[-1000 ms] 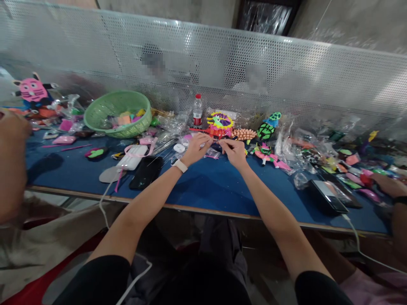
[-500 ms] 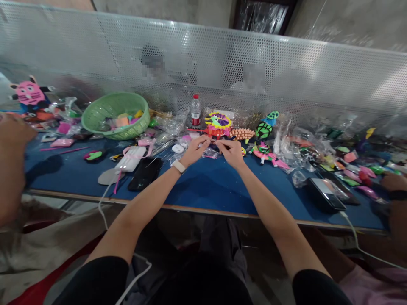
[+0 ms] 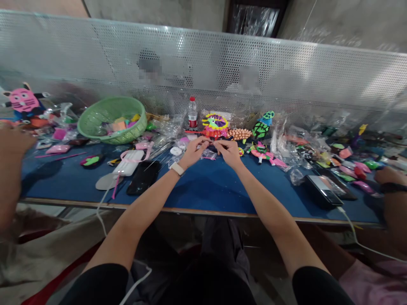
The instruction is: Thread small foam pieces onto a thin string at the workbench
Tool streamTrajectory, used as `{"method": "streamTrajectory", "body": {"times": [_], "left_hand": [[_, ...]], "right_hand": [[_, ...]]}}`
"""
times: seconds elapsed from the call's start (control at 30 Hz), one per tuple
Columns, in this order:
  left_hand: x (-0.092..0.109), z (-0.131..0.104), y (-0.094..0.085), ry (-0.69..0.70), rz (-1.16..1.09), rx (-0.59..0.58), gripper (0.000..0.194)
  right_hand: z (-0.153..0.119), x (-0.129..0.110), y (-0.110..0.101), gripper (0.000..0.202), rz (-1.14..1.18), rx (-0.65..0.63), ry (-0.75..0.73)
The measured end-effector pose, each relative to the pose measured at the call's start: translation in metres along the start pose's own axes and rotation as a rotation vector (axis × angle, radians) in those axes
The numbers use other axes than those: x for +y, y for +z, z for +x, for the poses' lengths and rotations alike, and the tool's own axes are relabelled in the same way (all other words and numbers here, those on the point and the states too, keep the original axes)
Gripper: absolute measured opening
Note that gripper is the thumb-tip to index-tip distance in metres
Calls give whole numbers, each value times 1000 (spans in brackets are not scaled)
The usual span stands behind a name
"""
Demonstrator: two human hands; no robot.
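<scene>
Though crinkly, clear plastic bag (image 3: pixel 208 154) btwn hands.

I sit at what looks like a craft workshop bench: my blue tabletop (image 3: pixel 203 186) is strewn with foam toy figures (image 3: pixel 261 127), plastic bags (image 3: pixel 292 144) and a green basket (image 3: pixel 111 118) of pieces, behind a perforated metal screen (image 3: pixel 286 76).

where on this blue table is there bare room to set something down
The widest bare patch of the blue table runs along the near edge, between the black phone and the dark device, just below both hands. A smaller one lies left of the phone. The back strip, from the green basket rightward, is crowded.
</scene>
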State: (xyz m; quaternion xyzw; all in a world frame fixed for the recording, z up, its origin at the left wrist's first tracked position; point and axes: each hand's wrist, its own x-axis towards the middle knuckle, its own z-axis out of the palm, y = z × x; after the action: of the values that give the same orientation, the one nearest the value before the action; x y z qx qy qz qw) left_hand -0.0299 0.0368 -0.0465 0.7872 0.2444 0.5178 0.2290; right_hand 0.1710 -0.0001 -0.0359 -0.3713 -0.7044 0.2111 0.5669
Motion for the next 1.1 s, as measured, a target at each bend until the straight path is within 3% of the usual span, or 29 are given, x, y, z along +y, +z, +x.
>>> {"method": "streamTrajectory", "body": {"times": [0.47, 0.73, 0.97, 1.1], "left_hand": [[-3, 0, 5, -129, -281, -45, 55], [-1, 0, 2, -140, -313, -106, 51], [-2, 0, 5, -171, -354, -141, 49], [-4, -1, 5, -113, -188, -92, 42]], "right_hand": [[-1, 2, -2, 49, -57, 3, -28], [-1, 5, -2, 42, -96, 4, -53], [-3, 9, -10, 36, -182, -11, -162], [-7, 7, -8, 36, -192, 67, -166]]}}
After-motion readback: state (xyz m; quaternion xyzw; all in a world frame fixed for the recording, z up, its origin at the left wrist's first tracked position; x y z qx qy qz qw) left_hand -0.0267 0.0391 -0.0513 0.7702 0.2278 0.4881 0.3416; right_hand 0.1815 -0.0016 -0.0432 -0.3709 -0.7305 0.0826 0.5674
